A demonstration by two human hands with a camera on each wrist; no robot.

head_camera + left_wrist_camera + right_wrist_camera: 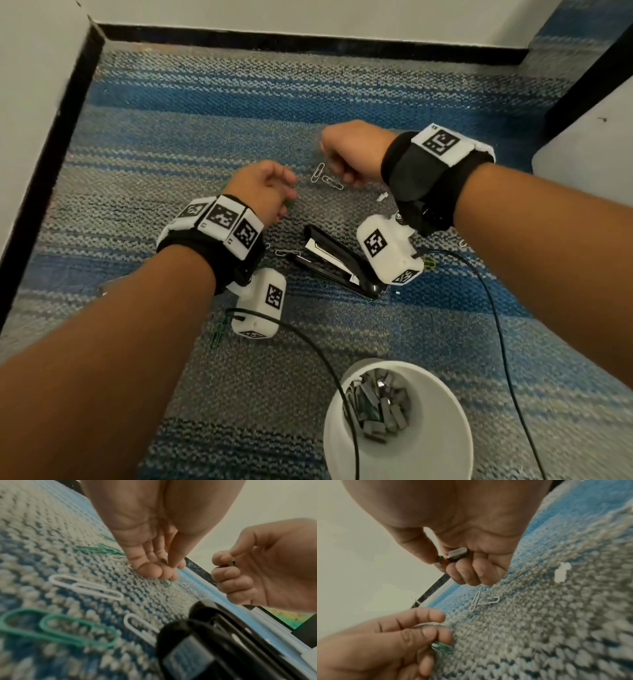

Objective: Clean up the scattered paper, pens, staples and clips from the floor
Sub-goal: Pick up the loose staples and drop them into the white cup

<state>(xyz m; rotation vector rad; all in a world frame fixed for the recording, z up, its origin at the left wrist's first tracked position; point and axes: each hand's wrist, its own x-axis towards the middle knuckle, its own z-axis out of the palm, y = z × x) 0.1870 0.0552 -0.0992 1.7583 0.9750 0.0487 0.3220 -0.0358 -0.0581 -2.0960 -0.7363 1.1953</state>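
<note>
My left hand (286,197) pinches a green paper clip (442,647) low over the striped carpet; in the left wrist view the clip (167,583) hangs from the fingertips. To its right, my right hand (330,156) is curled around a short strip of staples (457,553), held in the palm. Two white paper clips (325,178) lie on the carpet between the hands. More white clips (89,588) and green clips (58,627) lie near my left wrist. A small white paper scrap (382,197) lies under my right wrist.
An open black stapler (335,265) lies on the carpet between my wrists. A white cup (442,445) holding several staple strips stands near me at the lower right. Green clips (219,330) lie by the left wrist camera. Walls with black skirting (308,41) enclose the corner.
</note>
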